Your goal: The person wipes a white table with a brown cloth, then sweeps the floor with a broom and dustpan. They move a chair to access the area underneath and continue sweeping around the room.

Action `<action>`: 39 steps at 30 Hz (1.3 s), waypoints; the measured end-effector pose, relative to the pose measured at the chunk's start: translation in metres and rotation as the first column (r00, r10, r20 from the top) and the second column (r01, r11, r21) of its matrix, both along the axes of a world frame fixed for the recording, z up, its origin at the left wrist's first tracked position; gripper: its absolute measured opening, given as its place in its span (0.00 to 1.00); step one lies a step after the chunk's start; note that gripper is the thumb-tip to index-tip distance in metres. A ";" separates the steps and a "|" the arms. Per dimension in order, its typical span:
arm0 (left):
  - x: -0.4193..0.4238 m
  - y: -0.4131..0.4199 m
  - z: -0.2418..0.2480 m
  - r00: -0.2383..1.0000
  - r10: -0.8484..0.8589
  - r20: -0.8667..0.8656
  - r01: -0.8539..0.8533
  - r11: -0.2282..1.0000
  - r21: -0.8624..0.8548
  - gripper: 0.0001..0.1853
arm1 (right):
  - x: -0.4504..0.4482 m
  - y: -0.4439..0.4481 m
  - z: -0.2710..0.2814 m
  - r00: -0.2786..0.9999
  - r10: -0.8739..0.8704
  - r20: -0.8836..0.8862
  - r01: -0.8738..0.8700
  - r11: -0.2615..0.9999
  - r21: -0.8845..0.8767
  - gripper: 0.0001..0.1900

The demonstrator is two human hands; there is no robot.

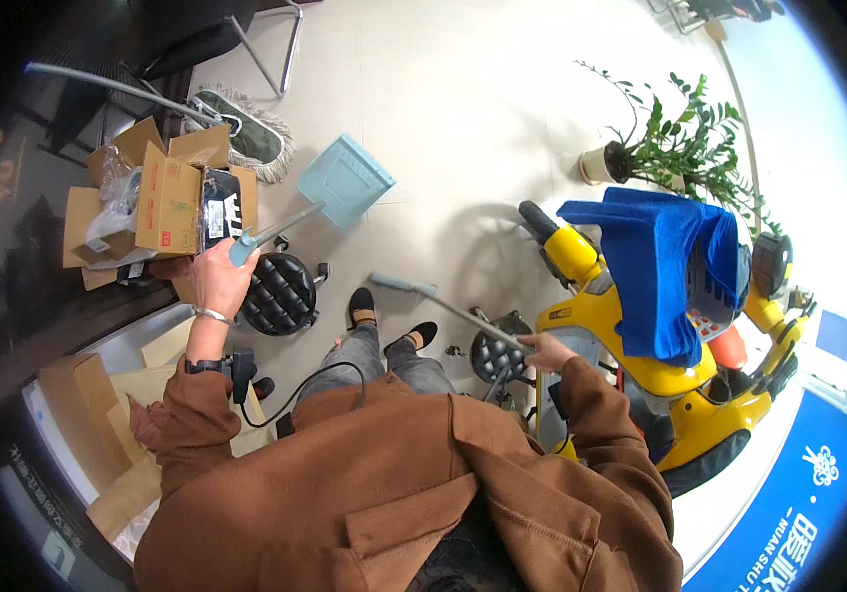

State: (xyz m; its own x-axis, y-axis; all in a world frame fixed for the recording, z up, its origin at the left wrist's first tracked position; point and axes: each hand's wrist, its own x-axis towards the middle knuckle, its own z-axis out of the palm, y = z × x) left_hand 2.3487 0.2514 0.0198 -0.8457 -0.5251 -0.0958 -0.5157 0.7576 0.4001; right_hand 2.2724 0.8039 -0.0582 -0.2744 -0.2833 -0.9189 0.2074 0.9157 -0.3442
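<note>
My left hand (222, 275) is closed around the top of the handle of a light blue long-handled dustpan (348, 180). The pan rests on the tiled floor ahead of me, and I cannot make out any sweepings in it. With my right hand (548, 351) I grip the grey pole of a broom (394, 282), whose narrow grey-blue head is on the floor just beyond my shoes. Pan and broom head are apart. Beside my left hand stand open cardboard boxes (168, 198) holding plastic wrap and a dark package.
Black padded stools (280, 294) (499, 348) stand on both sides of my legs. A yellow scooter (638, 348) draped with blue cloth (645, 274) is on the right. Farther off are a potted plant (605, 163), a dust mop (242, 129) and a black chair (186, 37).
</note>
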 end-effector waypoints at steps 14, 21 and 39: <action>0.016 -0.037 0.047 0.939 0.186 -0.288 -0.171 0.982 0.079 0.13 | -0.043 -0.121 0.015 0.994 -0.111 0.026 0.112 0.993 -0.039 0.30; 0.009 -0.029 0.060 0.899 0.296 -0.324 -0.261 0.954 0.147 0.14 | -0.094 -0.159 -0.046 0.992 0.066 0.107 -0.055 0.993 -0.104 0.29; -0.064 0.008 0.118 0.793 0.512 -0.330 -0.526 0.849 0.052 0.14 | -0.217 -0.259 -0.052 0.907 -0.065 0.416 0.195 0.941 -0.278 0.23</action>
